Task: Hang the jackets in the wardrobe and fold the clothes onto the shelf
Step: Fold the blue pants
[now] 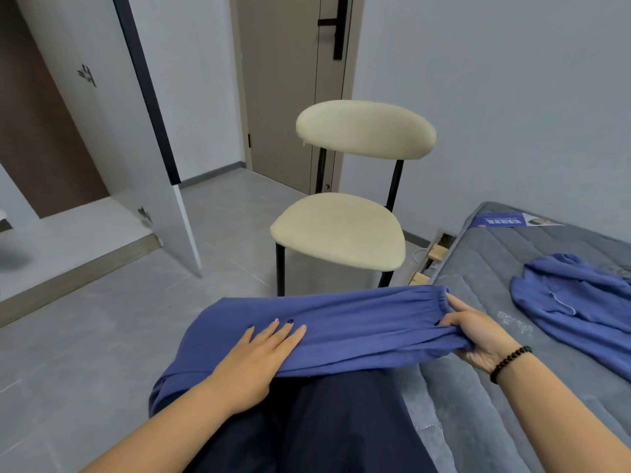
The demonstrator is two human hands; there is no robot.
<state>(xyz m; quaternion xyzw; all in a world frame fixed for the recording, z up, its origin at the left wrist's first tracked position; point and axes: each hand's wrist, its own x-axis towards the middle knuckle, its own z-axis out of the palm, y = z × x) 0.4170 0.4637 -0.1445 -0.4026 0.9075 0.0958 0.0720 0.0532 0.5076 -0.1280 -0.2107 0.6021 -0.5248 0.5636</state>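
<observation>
A pair of blue trousers (pixel 355 322) lies across my lap, stretched from left to right. My left hand (pixel 259 360) rests flat on the cloth with the fingers spread. My right hand (pixel 478 332) grips the gathered elastic end of the trousers at the edge of the bed. A second blue garment (pixel 573 302) lies spread on the grey mattress (pixel 485 288) to the right. The wardrobe (pixel 51 138) stands at the left with its white door (pixel 112 131) swung open; its brown inside shows no clothes from here.
A cream chair (pixel 341 227) with black legs stands just ahead of my knees. Behind it is a closed taupe door (pixel 286 90). A blue leaflet (pixel 505 220) lies at the mattress's far corner. Grey tiled floor (pixel 85 336) lies between me and the wardrobe.
</observation>
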